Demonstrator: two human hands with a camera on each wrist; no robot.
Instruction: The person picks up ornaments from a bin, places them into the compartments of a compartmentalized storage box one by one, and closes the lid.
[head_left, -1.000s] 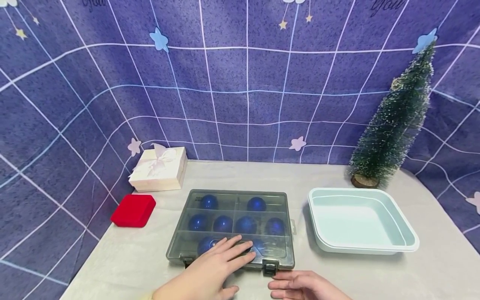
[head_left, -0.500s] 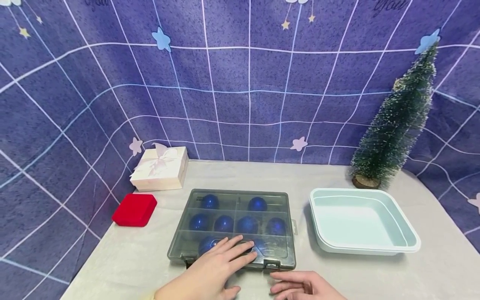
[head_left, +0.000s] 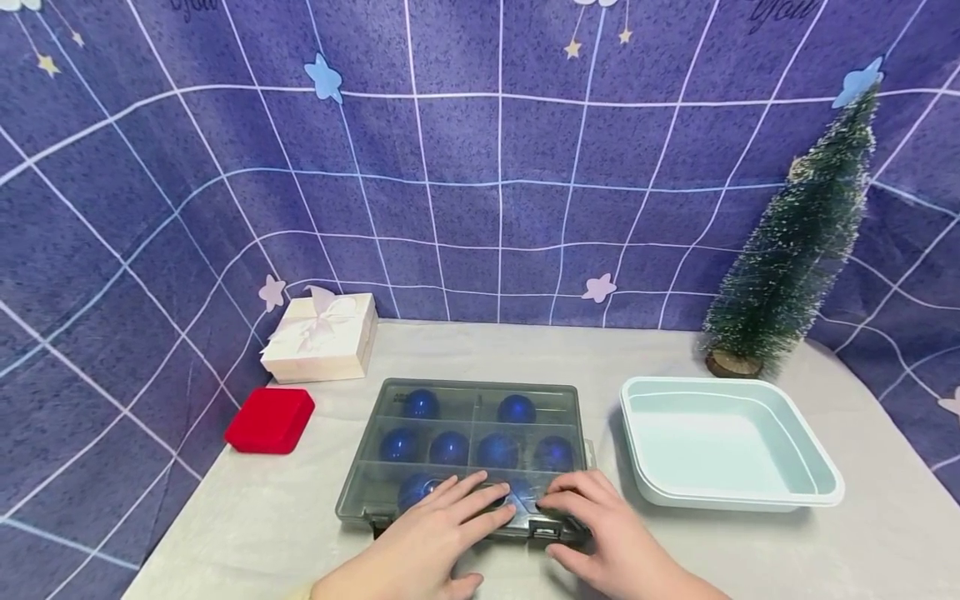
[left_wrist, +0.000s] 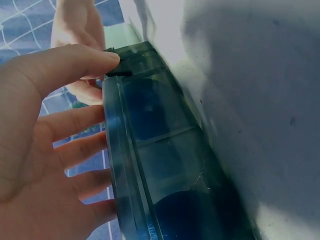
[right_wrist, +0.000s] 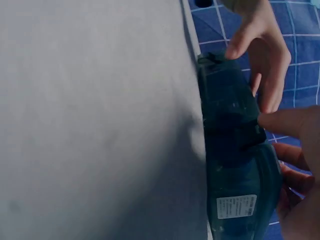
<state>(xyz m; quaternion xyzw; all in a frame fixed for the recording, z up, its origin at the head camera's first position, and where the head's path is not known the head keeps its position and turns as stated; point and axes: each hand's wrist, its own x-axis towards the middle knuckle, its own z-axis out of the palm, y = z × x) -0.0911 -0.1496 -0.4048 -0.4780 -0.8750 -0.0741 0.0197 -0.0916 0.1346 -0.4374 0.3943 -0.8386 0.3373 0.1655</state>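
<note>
A lidded, smoky see-through compartment box [head_left: 360, 479] lies on the table with several dark blue balls [head_left: 448, 448] inside. My left hand [head_left: 435, 529] rests on the lid's front half, fingers spread and nearly straight. In the left wrist view its thumb [left_wrist: 102, 61] extends along the front side near a black latch. My right hand [head_left: 611, 529] holds the front right corner, bent fingertips on the lid and thumb low at the front beside the right latch [head_left: 545, 529]. The right wrist view shows that thumb [right_wrist: 280, 121] at the box's edge and a white label [right_wrist: 237, 206] on the front side.
A pale blue tray [head_left: 731, 498] stands right of the box, with a small frosted Christmas tree [head_left: 787, 250] behind it. On the left are a red box [head_left: 270, 421] and a cream gift box [head_left: 318, 333] with a bow. Patterned blue cloth [head_left: 465, 208] hangs behind.
My right hand has risen from in front of the right latch onto the box's front right corner. That latch now juts out less than a second ago. My left hand stays on the lid.
</note>
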